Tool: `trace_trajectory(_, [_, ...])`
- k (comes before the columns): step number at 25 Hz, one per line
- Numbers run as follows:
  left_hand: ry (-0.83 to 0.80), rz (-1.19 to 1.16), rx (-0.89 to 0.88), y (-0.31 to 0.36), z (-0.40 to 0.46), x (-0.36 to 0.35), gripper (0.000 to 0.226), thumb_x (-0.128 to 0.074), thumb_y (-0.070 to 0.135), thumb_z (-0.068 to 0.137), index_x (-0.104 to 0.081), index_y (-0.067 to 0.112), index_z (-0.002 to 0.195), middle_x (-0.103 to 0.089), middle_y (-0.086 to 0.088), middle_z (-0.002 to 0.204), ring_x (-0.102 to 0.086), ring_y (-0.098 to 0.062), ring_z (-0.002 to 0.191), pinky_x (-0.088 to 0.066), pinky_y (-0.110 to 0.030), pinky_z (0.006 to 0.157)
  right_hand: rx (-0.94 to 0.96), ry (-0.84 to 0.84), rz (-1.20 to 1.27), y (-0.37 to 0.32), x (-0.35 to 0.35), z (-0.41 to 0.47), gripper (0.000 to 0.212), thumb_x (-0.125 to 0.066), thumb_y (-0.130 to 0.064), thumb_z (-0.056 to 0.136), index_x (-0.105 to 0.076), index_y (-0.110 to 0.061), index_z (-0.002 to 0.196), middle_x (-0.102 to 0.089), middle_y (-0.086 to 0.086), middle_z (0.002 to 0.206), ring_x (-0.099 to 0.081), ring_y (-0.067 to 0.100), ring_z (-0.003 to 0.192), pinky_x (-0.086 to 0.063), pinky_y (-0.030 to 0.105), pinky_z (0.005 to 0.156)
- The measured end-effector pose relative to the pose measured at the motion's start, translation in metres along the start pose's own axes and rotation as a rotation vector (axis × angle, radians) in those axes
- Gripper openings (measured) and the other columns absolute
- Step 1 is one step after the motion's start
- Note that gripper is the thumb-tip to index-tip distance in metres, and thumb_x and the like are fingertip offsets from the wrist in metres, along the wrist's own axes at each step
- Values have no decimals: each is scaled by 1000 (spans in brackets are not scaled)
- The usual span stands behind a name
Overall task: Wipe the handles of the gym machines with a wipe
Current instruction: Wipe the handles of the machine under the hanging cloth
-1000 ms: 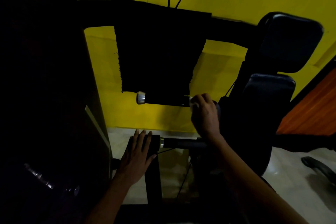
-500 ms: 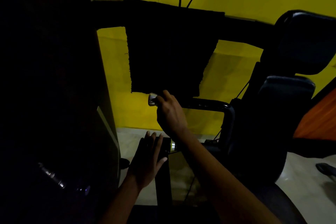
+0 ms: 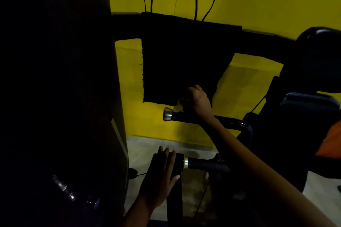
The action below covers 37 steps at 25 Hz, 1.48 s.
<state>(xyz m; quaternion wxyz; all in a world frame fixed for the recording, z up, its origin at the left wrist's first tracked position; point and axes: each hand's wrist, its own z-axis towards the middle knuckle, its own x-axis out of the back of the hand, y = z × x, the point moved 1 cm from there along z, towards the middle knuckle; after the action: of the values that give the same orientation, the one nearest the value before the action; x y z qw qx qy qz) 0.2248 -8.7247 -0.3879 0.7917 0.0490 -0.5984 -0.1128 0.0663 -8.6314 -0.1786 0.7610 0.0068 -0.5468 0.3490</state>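
Observation:
A black upper handle (image 3: pixel 186 116) with a shiny metal end cap (image 3: pixel 167 114) runs left to right in the middle of the head view. My right hand (image 3: pixel 197 100) grips a pale wipe (image 3: pixel 178 107) and holds it on top of this handle, just right of the cap. Lower down, a second black handle (image 3: pixel 204 164) with a gold and silver ring (image 3: pixel 185 161) points left. My left hand (image 3: pixel 162 177) lies flat with straight fingers on the black end of that lower handle.
A wide dark machine column (image 3: pixel 60 97) fills the left side. A black cloth (image 3: pixel 186 57) hangs from a crossbar against the yellow wall. Padded black seat cushions (image 3: pixel 311 72) stand at the right. Pale floor (image 3: pixel 144 151) shows below, with a cable on it.
My right hand slid with the wipe from the handle's right bend to the capped end, then drew back slightly to the right. My left hand stayed flat on the lower handle.

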Motion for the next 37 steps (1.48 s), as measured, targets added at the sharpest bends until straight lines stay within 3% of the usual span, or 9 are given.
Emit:
trace_trajectory(6, [-12, -13, 23, 2, 1, 2, 76, -33, 59, 89, -24, 15, 151, -30, -13, 153, -22, -28, 142, -39, -39, 106, -22, -41, 12, 2, 2, 2, 33, -69, -17, 84, -65, 3, 109, -59, 20, 113, -59, 33, 100, -40, 29, 69])
trace_trajectory(10, [-16, -20, 38, 3, 0, 5, 76, -33, 59, 88, -27, 15, 150, -33, -13, 152, -22, -27, 141, -41, -36, 103, 6, -246, 6, 4, 12, 9, 44, -71, -14, 82, -58, 4, 121, -61, 20, 120, -58, 32, 110, -41, 30, 80])
trace_trajectory(14, [-14, 6, 27, 3, 1, 6, 76, -32, 60, 88, -29, 15, 149, -34, -12, 152, -21, -25, 141, -43, -34, 102, -46, -228, 3, 12, 20, 12, 35, -66, -10, 86, -60, 6, 116, -61, 25, 117, -59, 29, 102, -43, 35, 79])
trace_trajectory(17, [-7, 2, 33, 4, 1, 10, 75, -33, 60, 87, -34, 15, 147, -39, -10, 149, -25, -24, 138, -50, -33, 96, 51, -329, -49, 0, 12, 8, 45, -61, -14, 90, -49, 1, 131, -58, 23, 123, -57, 34, 112, -43, 35, 86])
trace_trajectory(22, [20, 34, 26, 6, 2, 15, 72, -34, 59, 87, -37, 16, 146, -41, -10, 148, -27, -27, 138, -46, -36, 100, 9, -171, -231, -19, -17, -6, 41, -54, -23, 94, -42, -4, 129, -61, 18, 106, -62, 34, 92, -38, 33, 63])
trace_trajectory(26, [25, 35, 16, 4, 2, 13, 73, -34, 59, 88, -34, 15, 147, -38, -10, 149, -27, -26, 138, -42, -35, 101, 6, -416, -114, -8, -19, 11, 38, -50, -11, 96, -47, 2, 131, -55, 22, 127, -53, 36, 117, -40, 34, 88])
trace_trajectory(30, [0, 50, 34, 3, 0, 11, 74, -31, 60, 89, -29, 16, 149, -33, -6, 151, -24, -23, 139, -38, -33, 103, -34, -418, -91, 21, -5, 18, 38, -53, -7, 94, -50, 4, 129, -52, 20, 131, -49, 35, 122, -37, 33, 89])
trace_trajectory(34, [-6, 74, 14, 4, 4, 14, 73, -35, 59, 86, -39, 15, 144, -43, -10, 146, -29, -28, 137, -37, -39, 104, -37, -389, 2, -7, -9, 25, 25, -36, -15, 100, -57, -9, 86, -52, 13, 93, -51, 26, 84, -37, 33, 76])
trace_trajectory(37, [-23, 51, 10, 3, 3, 14, 72, -34, 58, 88, -38, 14, 145, -41, -11, 148, -30, -29, 138, -37, -38, 105, -191, -384, 282, -12, 2, 22, 31, -41, -13, 99, -56, 5, 119, -61, 16, 100, -63, 22, 88, -46, 25, 77])
